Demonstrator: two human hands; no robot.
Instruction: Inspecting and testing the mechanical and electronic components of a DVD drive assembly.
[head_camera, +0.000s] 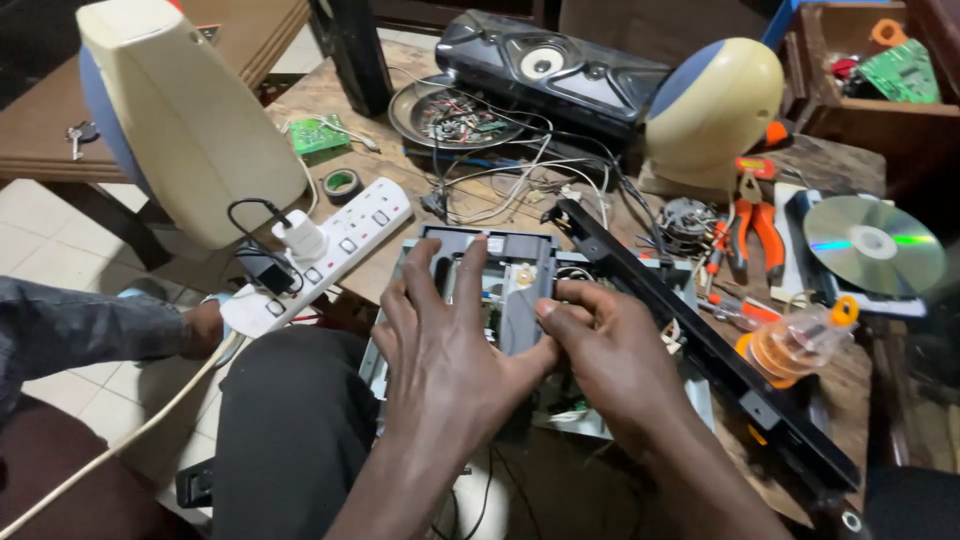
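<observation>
Spread flat, the left hand (440, 340) is pressed palm-down on the disc drive mechanism (505, 285), fingers open, nothing clasped. The right hand (600, 345) is curled at the mechanism's right edge, thumb and fingertips pinched against the dark plastic tray. The mechanism, grey metal frame with a black tray, is held at the near table edge above the lap. A long black front panel (700, 345) is laid diagonally just right of it. A white power strip (330, 250) with plugs is seen to the left, tangled wires (500, 180) behind. Orange-handled pliers (760, 225), a shiny disc (873, 243) and a cream rounded speaker (712, 105) are placed farther right.
</observation>
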